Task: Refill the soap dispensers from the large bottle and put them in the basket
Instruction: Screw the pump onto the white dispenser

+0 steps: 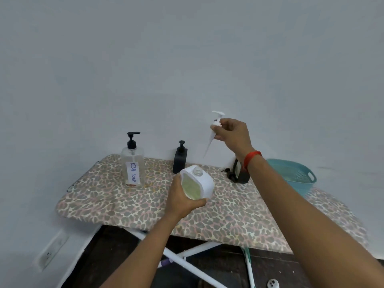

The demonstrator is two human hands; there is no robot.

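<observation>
My left hand [182,199] grips a white bottle [198,182] with pale green soap inside, its neck open, tilted above the board. My right hand [232,134] pinches the white pump head [216,125], lifted clear of the bottle, its tube pointing down-left. A clear dispenser [133,163] labelled "DISH SOAP" with a black pump stands at the back left. A small black dispenser [180,159] stands upright behind the white bottle. Another black dispenser [239,173] lies on its side beneath my right wrist. A teal basket [297,173] sits at the far right.
Everything rests on an ironing board with a leopard-print cover [228,215], set against a plain wall. White legs [187,260] cross beneath it over a dark floor. A wall socket [49,254] is at the lower left.
</observation>
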